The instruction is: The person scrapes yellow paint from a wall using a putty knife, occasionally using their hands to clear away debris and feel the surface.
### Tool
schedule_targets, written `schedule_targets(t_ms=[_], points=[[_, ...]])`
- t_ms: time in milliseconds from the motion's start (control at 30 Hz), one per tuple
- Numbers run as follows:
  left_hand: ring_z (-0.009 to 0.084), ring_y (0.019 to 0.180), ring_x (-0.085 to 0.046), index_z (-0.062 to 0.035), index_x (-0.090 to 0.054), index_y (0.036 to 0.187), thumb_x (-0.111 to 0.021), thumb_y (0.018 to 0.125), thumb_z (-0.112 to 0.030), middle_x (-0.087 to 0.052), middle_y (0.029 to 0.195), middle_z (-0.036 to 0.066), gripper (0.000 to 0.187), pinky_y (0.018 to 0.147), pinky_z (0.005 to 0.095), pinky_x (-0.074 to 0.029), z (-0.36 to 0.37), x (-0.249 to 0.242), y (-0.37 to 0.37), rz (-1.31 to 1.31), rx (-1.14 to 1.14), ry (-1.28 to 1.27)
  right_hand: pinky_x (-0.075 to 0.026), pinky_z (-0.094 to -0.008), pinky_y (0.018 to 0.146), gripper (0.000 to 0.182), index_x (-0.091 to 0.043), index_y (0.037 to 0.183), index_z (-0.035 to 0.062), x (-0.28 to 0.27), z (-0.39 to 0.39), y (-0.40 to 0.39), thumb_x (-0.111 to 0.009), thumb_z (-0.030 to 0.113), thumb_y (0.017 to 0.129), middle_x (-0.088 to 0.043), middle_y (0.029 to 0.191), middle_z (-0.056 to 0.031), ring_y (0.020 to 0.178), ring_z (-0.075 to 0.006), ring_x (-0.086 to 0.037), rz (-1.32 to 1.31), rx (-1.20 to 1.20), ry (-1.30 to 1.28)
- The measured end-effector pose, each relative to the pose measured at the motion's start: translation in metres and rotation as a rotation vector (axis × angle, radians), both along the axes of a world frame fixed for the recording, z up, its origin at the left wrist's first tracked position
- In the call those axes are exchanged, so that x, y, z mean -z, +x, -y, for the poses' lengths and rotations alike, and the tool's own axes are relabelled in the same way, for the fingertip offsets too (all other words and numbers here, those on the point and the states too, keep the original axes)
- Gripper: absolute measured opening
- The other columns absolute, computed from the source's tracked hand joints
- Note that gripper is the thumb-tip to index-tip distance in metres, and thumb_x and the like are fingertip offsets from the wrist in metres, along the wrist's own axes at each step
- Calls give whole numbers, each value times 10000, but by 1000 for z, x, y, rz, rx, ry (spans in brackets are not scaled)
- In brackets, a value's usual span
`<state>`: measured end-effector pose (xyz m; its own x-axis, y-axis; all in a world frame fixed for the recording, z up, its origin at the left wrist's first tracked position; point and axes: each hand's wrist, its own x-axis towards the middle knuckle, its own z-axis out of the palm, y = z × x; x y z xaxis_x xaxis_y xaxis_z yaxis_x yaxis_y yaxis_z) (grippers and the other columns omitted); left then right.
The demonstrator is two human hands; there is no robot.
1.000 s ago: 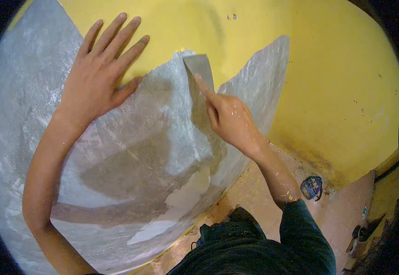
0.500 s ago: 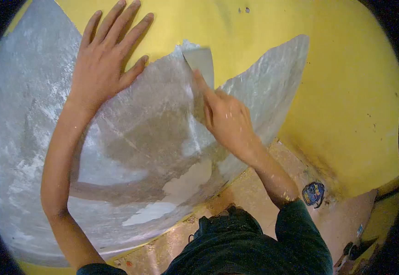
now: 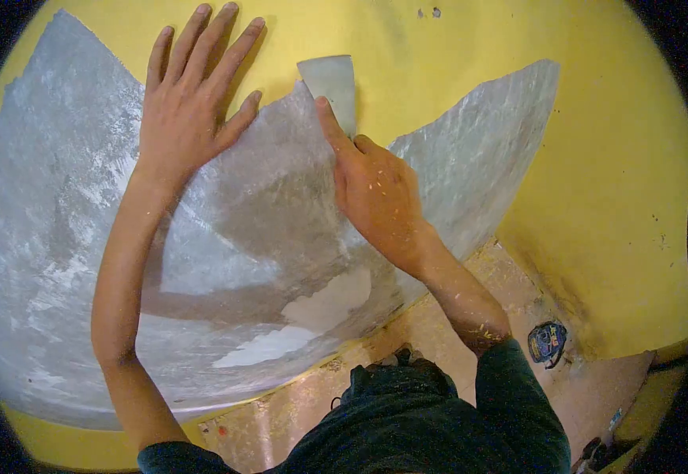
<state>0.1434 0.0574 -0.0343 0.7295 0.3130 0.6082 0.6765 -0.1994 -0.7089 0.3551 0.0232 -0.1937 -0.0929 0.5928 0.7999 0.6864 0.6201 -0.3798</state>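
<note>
My left hand [image 3: 186, 110] lies flat with its fingers spread, across the upper edge of a grey, streaky patch [image 3: 273, 189] and the yellow surface [image 3: 454, 47]. My right hand [image 3: 379, 189] is closed round a wide flat scraper [image 3: 332, 83], its index finger stretched along the blade. The blade rests at the jagged top edge of the grey patch, its broad end over the yellow. The scraper's handle is hidden in my palm. Pale flecks dot my right hand and forearm. Lower on the grey area is a lighter, smooth patch [image 3: 332, 300].
Below the curved surface lies a brownish floor [image 3: 431, 340] with scattered debris. A dark blue round object with yellow marks [image 3: 548, 343] is on it at the right. Dark items [image 3: 593, 454], too unclear to name, are at the lower right.
The scraper and my right hand have moved up and slightly left, so the blade now reaches further over the yellow. My left hand stays spread on the surface. The view has shifted slightly.
</note>
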Motion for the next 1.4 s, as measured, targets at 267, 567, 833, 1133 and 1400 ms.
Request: schedule_targets(t_ms=[267,567,833,1133,1400], points=[[286,1578,-308,-170,-449,1599,-712,888,-455,-371,1691,86,809,1315,516,-200,-14,37,10,37,34,-17,-592,-500,694,729,-422,1616,158,5,-5,15,-651,78,928,-682,930,-199,775,-402,-697,-45,-40,-1],[302,1599,-280,-216,-423,1628,-640,943,-493,-319,1730,73,769,1298,530,-210,-12,28,14,-217,-36,-269,-576,-526,672,702,-455,1604,239,41,-11,46,-634,59,949,-666,950,-232,791,-439,-686,-137,-69,-104],[340,1577,-328,-232,-503,1591,-601,968,-479,-367,1709,90,678,1265,560,-256,1,-1,-5,-96,-77,-18,-602,-528,673,757,-427,1620,280,49,-10,44,-627,49,928,-670,1138,-324,807,-466,-704,-66,42,-173],[313,1575,-332,-293,-499,1586,-584,970,-480,-387,1698,56,649,1274,563,-243,-1,4,0,-66,-93,5,-493,-447,577,778,-472,1610,212,44,-15,42,-633,-47,895,-548,795,-126,632,-320,-574,-96,36,-35],[332,1570,-342,-250,-515,1581,-592,984,-486,-385,1700,79,646,1263,549,-259,1,3,1,-86,-123,7,-532,-453,594,794,-425,1634,225,33,-18,41,-632,-24,908,-575,838,-136,666,-331,-620,-2,96,-82]])
